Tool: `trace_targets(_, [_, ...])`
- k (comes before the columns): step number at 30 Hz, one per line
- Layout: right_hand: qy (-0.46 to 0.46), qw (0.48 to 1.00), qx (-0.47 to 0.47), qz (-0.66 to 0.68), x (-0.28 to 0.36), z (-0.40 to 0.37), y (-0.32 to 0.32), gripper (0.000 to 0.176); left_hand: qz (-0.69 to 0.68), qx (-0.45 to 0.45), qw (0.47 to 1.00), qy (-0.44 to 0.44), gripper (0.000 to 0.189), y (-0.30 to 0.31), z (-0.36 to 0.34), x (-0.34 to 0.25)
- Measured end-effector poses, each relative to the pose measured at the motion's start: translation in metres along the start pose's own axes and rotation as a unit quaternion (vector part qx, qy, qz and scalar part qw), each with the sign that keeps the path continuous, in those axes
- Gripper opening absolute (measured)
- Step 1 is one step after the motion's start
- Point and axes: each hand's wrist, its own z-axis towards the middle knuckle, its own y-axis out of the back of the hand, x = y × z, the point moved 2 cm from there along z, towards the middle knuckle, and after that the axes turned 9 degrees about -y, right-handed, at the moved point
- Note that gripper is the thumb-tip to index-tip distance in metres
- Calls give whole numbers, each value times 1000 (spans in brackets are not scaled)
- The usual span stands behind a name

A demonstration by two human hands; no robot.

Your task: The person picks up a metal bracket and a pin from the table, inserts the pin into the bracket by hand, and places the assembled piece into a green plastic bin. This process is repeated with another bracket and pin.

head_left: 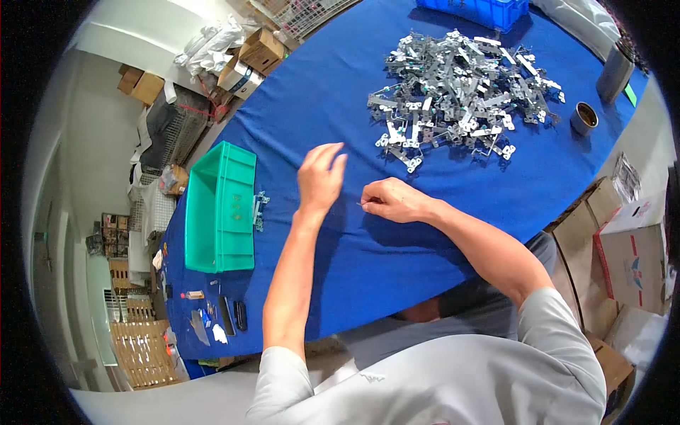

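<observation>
My left hand (pixel 322 177) is over the blue cloth (pixel 340 106), its fingers apart and nothing seen between them. To its right, my right hand (pixel 393 200) is closed in a pinch, with a tiny thing at the fingertips too small to name. Beyond both hands lies a big heap of metal parts (pixel 467 92). Left of my left hand stands a green bin (pixel 237 212), tipped so its opening faces left. A few metal parts (pixel 260 211) lie against the bin's right side.
A blue crate (pixel 482 13) stands at the far edge. A brown cup (pixel 584 119) and a dark bottle (pixel 616 71) are at the right. Small tools (pixel 227 315) lie at the near left. Cardboard boxes (pixel 262 51) and a white carton (pixel 634 255) stand off the table.
</observation>
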Motion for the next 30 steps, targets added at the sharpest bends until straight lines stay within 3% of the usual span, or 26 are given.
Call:
trace_targets(4, [18, 1000, -17, 3, -3, 2, -1, 19, -67, 74, 994, -35, 26, -43, 55, -63])
trace_targets(7, [53, 995, -60, 62, 0, -3, -3, 22, -84, 57, 992, -78, 24, -78, 83, -87])
trace_targets(10, [113, 990, -82, 22, -1, -4, -1, 23, -70, 55, 996, -28, 26, -108, 106, -92])
trace_targets(14, [70, 997, -29, 27, 5, -6, 7, 20, -15, 102, 994, 20, 28, -135, 120, -86])
trace_targets(18, [81, 995, -49, 35, 0, -2, 2, 21, -28, 42, 998, 41, 27, -135, 125, -74])
trace_targets(20, [98, 992, -76, -15, -14, 2, -8, 21, -40, 60, 994, 78, 28, -117, 128, -78])
trace_targets(23, [60, 996, -60, 19, -3, -1, -3, 17, -39, 96, 990, 98, 27, -98, 128, -74])
trace_targets(27, [53, 997, -52, 13, -12, 4, -9, 14, -25, 7, 1000, 11, 24, -71, 114, -76])
trace_targets(30, [30, 999, -35, 8, -4, -1, -3, 15, -47, -33, 998, 11, 27, -53, 102, -72])
